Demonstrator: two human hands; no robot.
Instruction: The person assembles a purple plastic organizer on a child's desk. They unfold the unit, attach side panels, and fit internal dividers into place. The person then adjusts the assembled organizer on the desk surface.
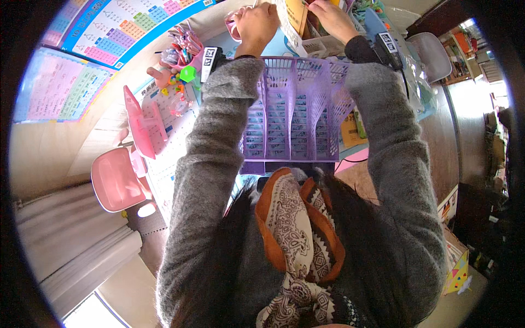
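Note:
Both my arms reach forward over a purple plastic basket (252, 136) with upright dividers and slatted compartments. At the far edge of the view, my left hand (257, 26) is closed, its fingers curled and partly hidden. It is right beside a pink object (233, 27) whose kind I cannot make out. To the right, my right hand (332, 21) pinches the edge of a yellow-covered booklet (296, 16). That booklet stands tilted among other papers, above a light-coloured bin (320, 47) behind the basket.
Left of the basket are a pink holder (188, 57) full of pens, a green hexagonal piece (188, 74), small toys and a pink stand (139, 123). A pink chair (115, 180) is at the left. Clear plastic packaging (424, 95) lies right; printed charts (65, 87) hang left.

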